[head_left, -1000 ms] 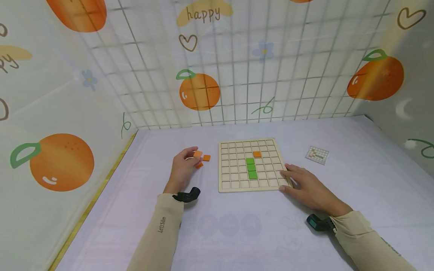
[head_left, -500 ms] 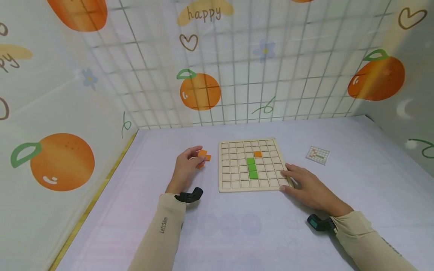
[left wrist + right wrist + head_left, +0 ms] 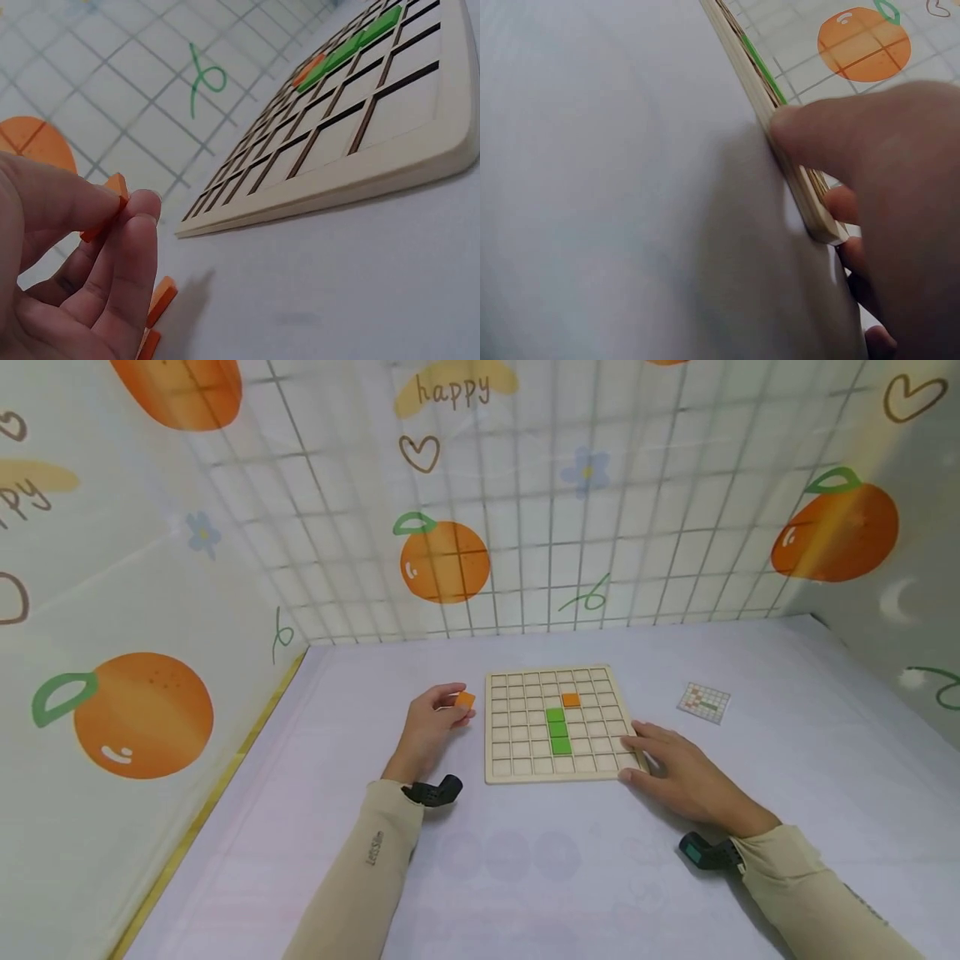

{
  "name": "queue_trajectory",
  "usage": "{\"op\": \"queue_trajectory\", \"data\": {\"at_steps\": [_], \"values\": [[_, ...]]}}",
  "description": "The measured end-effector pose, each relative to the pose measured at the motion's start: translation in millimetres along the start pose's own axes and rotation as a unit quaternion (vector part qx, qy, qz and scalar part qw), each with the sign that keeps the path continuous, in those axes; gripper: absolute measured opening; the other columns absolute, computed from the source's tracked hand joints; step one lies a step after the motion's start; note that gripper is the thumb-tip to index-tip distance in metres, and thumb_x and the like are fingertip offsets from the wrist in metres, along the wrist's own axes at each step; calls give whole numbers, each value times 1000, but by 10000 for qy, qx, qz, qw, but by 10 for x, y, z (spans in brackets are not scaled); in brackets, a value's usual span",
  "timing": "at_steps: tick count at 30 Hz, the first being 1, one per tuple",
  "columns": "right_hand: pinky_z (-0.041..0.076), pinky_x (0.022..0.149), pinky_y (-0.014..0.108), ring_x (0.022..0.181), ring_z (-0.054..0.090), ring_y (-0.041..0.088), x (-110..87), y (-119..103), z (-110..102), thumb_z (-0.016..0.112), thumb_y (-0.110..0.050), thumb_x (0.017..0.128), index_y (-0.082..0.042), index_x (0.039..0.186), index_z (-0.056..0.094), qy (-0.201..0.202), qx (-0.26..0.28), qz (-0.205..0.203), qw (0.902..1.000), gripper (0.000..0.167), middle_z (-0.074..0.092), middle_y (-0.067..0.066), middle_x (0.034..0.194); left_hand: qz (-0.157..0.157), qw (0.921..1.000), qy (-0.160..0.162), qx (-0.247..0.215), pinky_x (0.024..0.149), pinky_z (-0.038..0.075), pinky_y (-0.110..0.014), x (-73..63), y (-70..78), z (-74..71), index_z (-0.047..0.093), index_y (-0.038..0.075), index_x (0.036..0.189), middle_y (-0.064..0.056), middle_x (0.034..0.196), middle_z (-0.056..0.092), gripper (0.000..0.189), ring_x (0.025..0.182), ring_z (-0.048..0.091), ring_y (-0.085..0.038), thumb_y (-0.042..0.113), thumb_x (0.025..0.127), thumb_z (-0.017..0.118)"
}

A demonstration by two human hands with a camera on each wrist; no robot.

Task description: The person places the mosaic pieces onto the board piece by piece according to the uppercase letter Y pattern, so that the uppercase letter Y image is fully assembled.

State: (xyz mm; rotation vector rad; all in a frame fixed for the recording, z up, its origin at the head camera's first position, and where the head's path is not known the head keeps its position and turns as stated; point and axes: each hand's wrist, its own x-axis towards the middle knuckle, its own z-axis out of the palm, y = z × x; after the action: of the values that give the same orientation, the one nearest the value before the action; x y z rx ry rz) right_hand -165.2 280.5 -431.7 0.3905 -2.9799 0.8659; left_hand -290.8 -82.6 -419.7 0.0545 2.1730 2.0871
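My left hand (image 3: 429, 722) pinches a small square orange tile (image 3: 465, 700) between thumb and fingers, just left of the wooden grid board (image 3: 521, 767). In the left wrist view, that orange tile (image 3: 116, 185) is held above the table, and two loose orange tiles (image 3: 161, 300) lie beneath the hand. The board carries several green tiles (image 3: 558, 729) in a column and one orange tile (image 3: 572, 700) up and to their right. My right hand (image 3: 682, 777) rests at the board's near right corner, its thumb touching the front edge (image 3: 769, 120) and fingers reaching the right side.
A small printed grid card (image 3: 703, 702) lies right of the board, beyond my right hand. The pale cloth-covered table (image 3: 510, 893) meets a patterned curtain (image 3: 517, 552) at the back and sides.
My left hand has moved right, towards the board, with the orange tile in its fingers. The loose orange tiles are now hidden under it in the head view. My right hand stays put.
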Motion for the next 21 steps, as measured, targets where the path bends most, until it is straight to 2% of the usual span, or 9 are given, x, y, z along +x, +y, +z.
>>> {"op": "queue_trajectory", "data": {"at_steps": [11, 16, 21], "values": [[24, 110, 64, 144, 27, 45, 3, -10, 0, 67, -50, 94, -6, 144, 55, 16, 79, 39, 10000, 68, 33, 20, 158, 14, 9959, -770, 484, 86, 55, -30, 105, 45, 210, 58, 2, 137, -18, 116, 55, 41, 100, 70, -28, -2, 96, 62], [24, 111, 63, 144, 28, 44, 8, -8, -8, 67, -48, 94, -6, 144, 55, 43, 78, 10, 10000, 66, 34, 19, 158, 56, 9925, -963, 745, 83, 56, -29, 165, 95, 338, 59, 2, 136, -17, 116, 55, 42, 95, 71, -25, -3, 95, 62], [25, 111, 63, 143, 29, 44, 10, -13, -14, 68, -47, 94, -5, 143, 55, 55, 66, -1, 10000, 65, 35, 20, 157, 9, 9901, -1152, 808, 82, 57, -30, 223, 115, 448, 60, 1, 135, -17, 117, 54, 42, 91, 72, -22, -6, 94, 63]]}}
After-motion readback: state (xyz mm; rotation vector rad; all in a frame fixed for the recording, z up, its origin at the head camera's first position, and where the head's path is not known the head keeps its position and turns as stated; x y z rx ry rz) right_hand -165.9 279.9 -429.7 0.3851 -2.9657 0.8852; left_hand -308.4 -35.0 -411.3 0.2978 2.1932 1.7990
